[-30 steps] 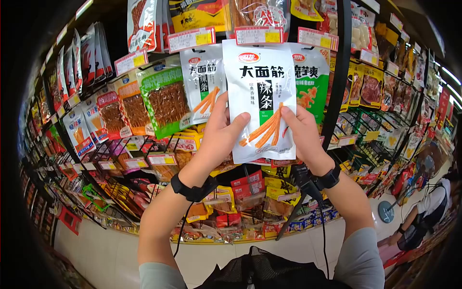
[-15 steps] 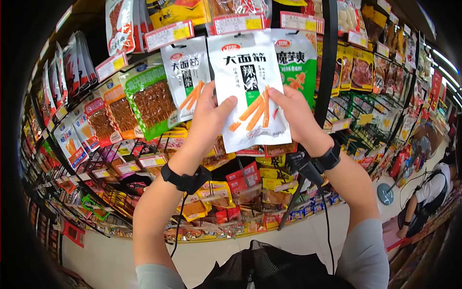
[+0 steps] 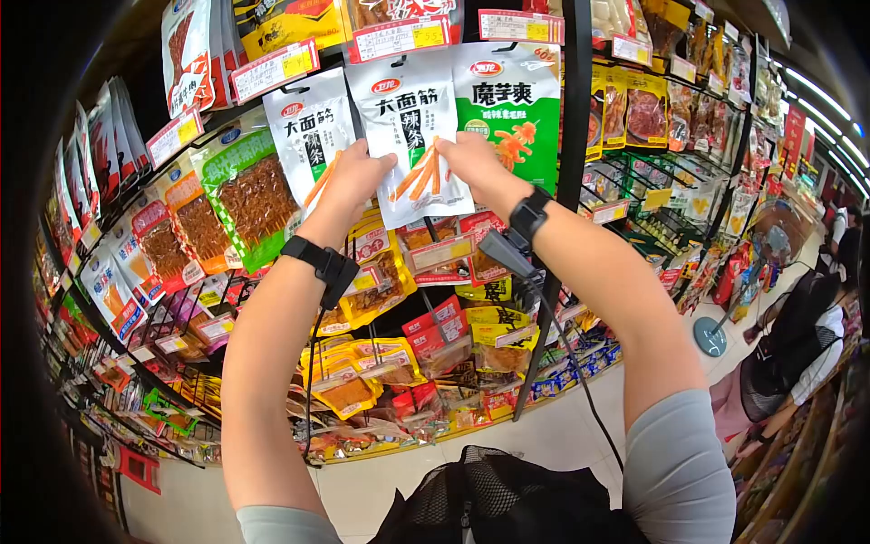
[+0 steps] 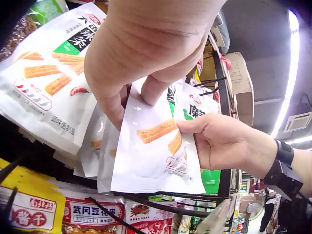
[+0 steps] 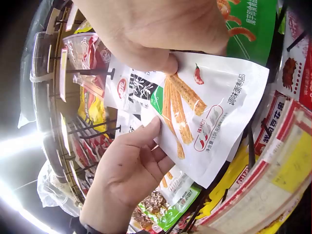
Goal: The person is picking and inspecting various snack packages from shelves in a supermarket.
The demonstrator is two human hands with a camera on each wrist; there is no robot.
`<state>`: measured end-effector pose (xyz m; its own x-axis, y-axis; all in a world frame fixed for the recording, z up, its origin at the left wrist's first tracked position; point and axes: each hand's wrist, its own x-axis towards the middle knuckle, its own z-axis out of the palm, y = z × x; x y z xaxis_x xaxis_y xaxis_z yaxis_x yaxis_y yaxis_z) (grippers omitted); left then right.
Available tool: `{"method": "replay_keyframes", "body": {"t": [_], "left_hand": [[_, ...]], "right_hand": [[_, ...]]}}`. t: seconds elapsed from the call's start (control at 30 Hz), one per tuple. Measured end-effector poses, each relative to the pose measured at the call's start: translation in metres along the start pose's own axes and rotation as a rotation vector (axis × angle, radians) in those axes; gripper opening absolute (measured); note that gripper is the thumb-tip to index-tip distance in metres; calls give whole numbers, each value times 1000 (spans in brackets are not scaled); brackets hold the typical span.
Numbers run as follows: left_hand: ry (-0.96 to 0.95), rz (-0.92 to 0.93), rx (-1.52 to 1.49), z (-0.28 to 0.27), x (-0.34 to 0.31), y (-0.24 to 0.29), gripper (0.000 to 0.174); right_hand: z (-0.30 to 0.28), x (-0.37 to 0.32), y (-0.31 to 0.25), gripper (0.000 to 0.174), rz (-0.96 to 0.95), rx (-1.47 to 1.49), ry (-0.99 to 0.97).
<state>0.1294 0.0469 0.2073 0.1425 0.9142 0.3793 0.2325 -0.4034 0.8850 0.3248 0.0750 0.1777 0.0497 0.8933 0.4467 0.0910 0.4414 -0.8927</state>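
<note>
A white snack packet (image 3: 419, 109) with orange strips printed on it is held upright at the rack, pinched at its two sides. My left hand (image 3: 356, 181) grips its left edge, thumb on the front and fingers behind. On the other edge my right hand (image 3: 480, 165) pinches it, thumb also on the front. The right wrist view shows both thumbs pressing the packet (image 5: 195, 112). A matching white packet (image 3: 304, 127) hangs just left of my left hand, and a green and white packet (image 3: 521, 109) hangs behind my right hand.
Price tags (image 3: 399, 39) run along the bar above. Brown snack packs with a green one (image 3: 249, 195) hang to the left, yellow and red packs (image 3: 362, 372) below. A dark rack post (image 3: 573, 118) stands right of my hands. Another person (image 3: 788, 335) is at the far right.
Both arms have stretched forward, carrying the white packet away from me to the rack, level with the hanging packets. The head view has shifted, so the shelves sit further left.
</note>
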Motion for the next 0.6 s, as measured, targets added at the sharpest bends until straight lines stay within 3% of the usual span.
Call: {"method": "replay_keyframes", "body": {"t": [0.17,0.3,0.43,0.57,0.6], "left_hand": [[97,-82,108,1,24,-8,30],[120,-37,149,-1,33,-19,39],[108,35,254,-12,31,-30,45],[64,100,306,-21,4,-32,47],[67,145,316,-26,-2,-38,48]], "right_hand": [[6,20,7,31,3,-160,67],[8,27,21,33,-99,-228,122],[-3,-3,5,33,10,-253,8],[-24,-32,0,36,-88,-464,-123],[-32,-49,-7,40,-211,-549,-78]]}}
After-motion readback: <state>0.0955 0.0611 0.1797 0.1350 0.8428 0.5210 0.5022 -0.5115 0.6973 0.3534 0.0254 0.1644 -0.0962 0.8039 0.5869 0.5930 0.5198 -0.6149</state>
